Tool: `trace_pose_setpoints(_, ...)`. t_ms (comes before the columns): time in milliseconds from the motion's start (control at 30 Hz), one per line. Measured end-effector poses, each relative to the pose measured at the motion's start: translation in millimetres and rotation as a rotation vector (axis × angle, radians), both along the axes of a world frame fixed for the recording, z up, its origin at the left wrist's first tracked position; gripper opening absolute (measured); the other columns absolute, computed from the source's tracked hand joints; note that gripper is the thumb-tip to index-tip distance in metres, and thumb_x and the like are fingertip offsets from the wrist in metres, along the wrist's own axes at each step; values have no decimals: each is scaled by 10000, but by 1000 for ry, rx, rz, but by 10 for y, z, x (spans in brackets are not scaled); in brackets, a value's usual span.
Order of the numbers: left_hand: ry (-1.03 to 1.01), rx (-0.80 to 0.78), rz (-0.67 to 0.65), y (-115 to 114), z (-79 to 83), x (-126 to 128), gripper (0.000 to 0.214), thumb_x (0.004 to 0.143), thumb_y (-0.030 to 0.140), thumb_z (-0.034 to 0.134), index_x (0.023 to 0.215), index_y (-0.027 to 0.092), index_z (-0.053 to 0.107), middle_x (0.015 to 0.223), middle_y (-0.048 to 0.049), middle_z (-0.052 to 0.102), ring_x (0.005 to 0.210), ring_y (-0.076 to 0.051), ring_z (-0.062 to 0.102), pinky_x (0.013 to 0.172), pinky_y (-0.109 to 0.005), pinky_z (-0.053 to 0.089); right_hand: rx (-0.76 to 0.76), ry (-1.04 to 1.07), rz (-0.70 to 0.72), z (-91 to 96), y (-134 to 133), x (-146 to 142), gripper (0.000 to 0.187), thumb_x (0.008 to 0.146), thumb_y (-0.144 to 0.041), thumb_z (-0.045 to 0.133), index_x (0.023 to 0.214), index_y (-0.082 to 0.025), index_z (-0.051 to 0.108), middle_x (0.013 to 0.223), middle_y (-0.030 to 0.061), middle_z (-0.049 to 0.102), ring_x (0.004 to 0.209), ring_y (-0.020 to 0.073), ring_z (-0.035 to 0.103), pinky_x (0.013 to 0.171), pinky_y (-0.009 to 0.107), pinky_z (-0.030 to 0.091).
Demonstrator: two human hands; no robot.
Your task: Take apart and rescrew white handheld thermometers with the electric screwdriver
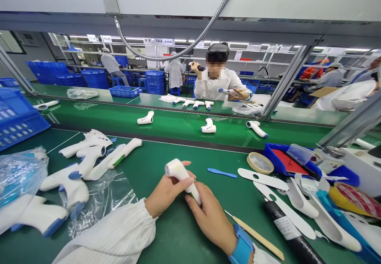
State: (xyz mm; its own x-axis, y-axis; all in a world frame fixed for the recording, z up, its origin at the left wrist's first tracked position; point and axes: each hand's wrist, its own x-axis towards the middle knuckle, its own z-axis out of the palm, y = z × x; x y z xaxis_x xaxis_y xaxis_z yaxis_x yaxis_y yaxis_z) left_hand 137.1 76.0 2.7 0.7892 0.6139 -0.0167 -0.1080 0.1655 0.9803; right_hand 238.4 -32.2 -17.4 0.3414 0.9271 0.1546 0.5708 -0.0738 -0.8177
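Both hands hold one white infrared thermometer point(178, 171) over the green bench. Its rounded head tips up to the left, and a bit of green shows near the lower end of its handle. My left hand point(168, 192) wraps its fingers around the far side, thumb lying across the body. Around the handle's lower end, my right hand point(210, 215) is closed, with thumb and fingers on either side. A blue plastic pry tool point(222, 173) lies just beyond my right hand. Closer in is a pointed tool with a wooden handle point(258, 235).
At left, several white thermometers point(79, 184) lie by plastic bags point(104, 196) and blue crates point(20, 115). At right are a black-handled screwdriver point(285, 224), white shell parts point(300, 200), a tape roll point(260, 163) and a blue tray point(270, 153). Across the green conveyor point(175, 125) sits a co-worker point(220, 77).
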Motion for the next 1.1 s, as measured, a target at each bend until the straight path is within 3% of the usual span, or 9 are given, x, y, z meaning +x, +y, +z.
trace_pose_setpoints(300, -12, 19, -15, 22, 23, -18, 309, 739, 254, 595, 1026, 207, 490, 766, 28, 542, 726, -139, 549, 705, -288, 422, 19, -89, 8, 88, -1, 30, 216, 819, -341, 538, 995, -218, 564, 910, 37, 589, 833, 189, 536, 679, 291, 437)
trace_pose_setpoints(433, 32, 23, 14, 12, 53, -26, 298, 701, 254, 604, 975, 197, 502, 701, 40, 517, 669, -131, 517, 657, -274, 401, 175, -108, -106, 139, 1, 96, 193, 831, -357, 532, 952, -211, 566, 870, 44, 580, 795, 183, 526, 666, 291, 434)
trace_pose_setpoints(667, 35, 41, -93, -61, 94, -40, 265, 685, 270, 608, 914, 189, 502, 677, 32, 516, 659, -136, 513, 677, -282, 410, 519, -194, -179, 276, 27, 54, 113, 818, -224, 572, 930, -221, 587, 831, 26, 574, 786, 168, 515, 675, 299, 430)
trace_pose_setpoints(867, 87, 192, -112, -97, 135, -40, 121, 690, 263, 546, 742, 172, 485, 649, 35, 445, 650, -123, 414, 631, -252, 380, 612, -297, -152, 358, 53, -67, 154, 811, -156, 567, 943, -227, 601, 842, 34, 580, 796, 173, 522, 685, 325, 439)
trace_pose_setpoints(1100, 49, 233, -171, -80, 152, -47, 98, 686, 223, 508, 756, 181, 454, 673, 37, 432, 735, -145, 424, 714, -273, 370, 658, -345, -150, 339, 73, -82, 202, 777, -103, 598, 944, -216, 615, 823, 37, 576, 768, 167, 516, 666, 317, 443)
